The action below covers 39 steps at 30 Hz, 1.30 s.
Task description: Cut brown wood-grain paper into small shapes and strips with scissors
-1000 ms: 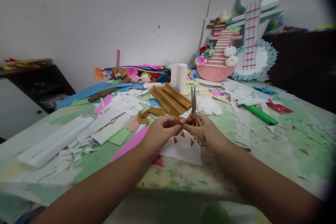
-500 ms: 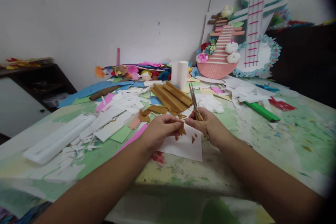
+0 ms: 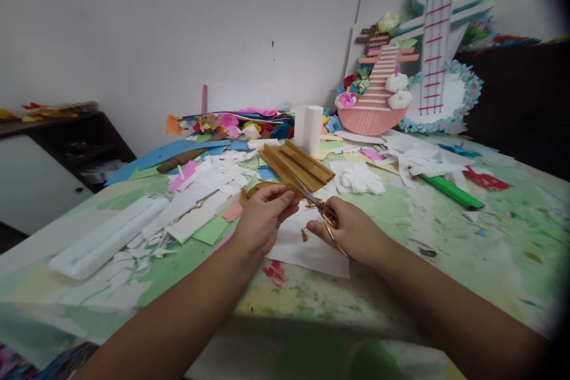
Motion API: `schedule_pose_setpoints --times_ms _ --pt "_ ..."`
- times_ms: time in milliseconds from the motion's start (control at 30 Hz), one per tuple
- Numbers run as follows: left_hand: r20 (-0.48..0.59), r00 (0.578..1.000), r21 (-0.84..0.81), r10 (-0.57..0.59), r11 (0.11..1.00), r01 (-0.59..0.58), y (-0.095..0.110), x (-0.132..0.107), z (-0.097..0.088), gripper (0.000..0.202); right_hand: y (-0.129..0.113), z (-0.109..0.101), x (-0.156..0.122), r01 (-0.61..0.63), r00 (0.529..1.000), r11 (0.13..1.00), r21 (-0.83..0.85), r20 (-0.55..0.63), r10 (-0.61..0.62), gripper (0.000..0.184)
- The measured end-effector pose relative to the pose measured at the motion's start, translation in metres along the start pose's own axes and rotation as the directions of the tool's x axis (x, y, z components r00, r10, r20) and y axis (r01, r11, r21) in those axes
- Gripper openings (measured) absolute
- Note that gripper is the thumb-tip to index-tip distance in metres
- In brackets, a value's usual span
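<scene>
My right hand (image 3: pixel 351 231) grips gold-handled scissors (image 3: pixel 317 204), whose blades point left and away toward my left hand. My left hand (image 3: pixel 262 217) is closed in a pinch on a small strip of brown paper (image 3: pixel 253 190) just above the table. Both hands hover over a white sheet (image 3: pixel 307 249) that carries a few small brown paper offcuts (image 3: pixel 304 234). Just behind the hands lies a stack of folded brown paper strips (image 3: pixel 297 165).
The green paint-stained table (image 3: pixel 445 237) is strewn with white scraps (image 3: pixel 133 249), pink, blue and green paper, a white roll (image 3: pixel 309 120), a green tube (image 3: pixel 450 190) and a white foam piece (image 3: pixel 107 237). Paper guitar models (image 3: pixel 383 95) lean on the wall behind.
The scissors have tilted from upright to pointing left and low over the sheet. My left hand has shifted slightly left and away, and my right hand has dropped nearer the white sheet.
</scene>
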<state>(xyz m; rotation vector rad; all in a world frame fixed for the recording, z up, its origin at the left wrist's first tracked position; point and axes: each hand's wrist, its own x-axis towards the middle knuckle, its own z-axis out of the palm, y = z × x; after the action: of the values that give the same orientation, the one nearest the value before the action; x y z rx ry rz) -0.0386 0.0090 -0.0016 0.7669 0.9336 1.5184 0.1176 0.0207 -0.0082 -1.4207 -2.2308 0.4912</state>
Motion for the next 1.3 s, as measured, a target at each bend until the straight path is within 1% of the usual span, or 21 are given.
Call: schedule_pose_setpoints --times_ms 133,300,433,633,833,1000,1300 --pt "-0.011 1.0 0.002 0.02 1.0 -0.02 -0.0013 -0.0001 -0.0013 0.017 0.001 0.0002 -0.0003 0.016 1.0 1.0 -0.01 0.016 -0.016 0.035" --pt "0.023 0.999 0.006 0.029 1.0 -0.029 -0.0016 0.0001 -0.001 0.015 -0.002 0.0006 -0.0001 0.056 0.998 0.998 0.023 0.042 -0.057 0.032" --pt "0.02 0.998 -0.006 0.052 0.999 -0.052 -0.0023 -0.0008 -0.0005 0.015 -0.0024 0.0013 0.0011 0.069 0.995 0.996 0.058 0.062 -0.073 0.03" --pt "0.023 0.998 0.001 0.051 0.999 -0.051 -0.0022 -0.0025 0.0008 0.015 -0.001 0.0022 0.002 0.081 0.992 0.993 0.087 0.092 -0.089 0.03" --pt "0.049 0.999 0.013 0.025 1.0 -0.025 -0.0005 -0.0022 0.0014 0.012 0.0001 0.002 0.0026 0.098 0.989 0.993 0.073 0.1 -0.105 0.029" --pt "0.073 0.997 0.009 0.029 1.0 -0.029 0.0012 -0.0032 0.0007 0.013 -0.0019 0.0007 0.002 0.115 0.989 0.993 0.037 0.092 -0.118 0.027" --pt "0.055 0.998 0.008 0.013 1.0 -0.014 0.0036 -0.0047 -0.0004 0.013 -0.0039 -0.0017 0.0027 0.102 0.991 0.995 -0.003 0.084 -0.102 0.026"
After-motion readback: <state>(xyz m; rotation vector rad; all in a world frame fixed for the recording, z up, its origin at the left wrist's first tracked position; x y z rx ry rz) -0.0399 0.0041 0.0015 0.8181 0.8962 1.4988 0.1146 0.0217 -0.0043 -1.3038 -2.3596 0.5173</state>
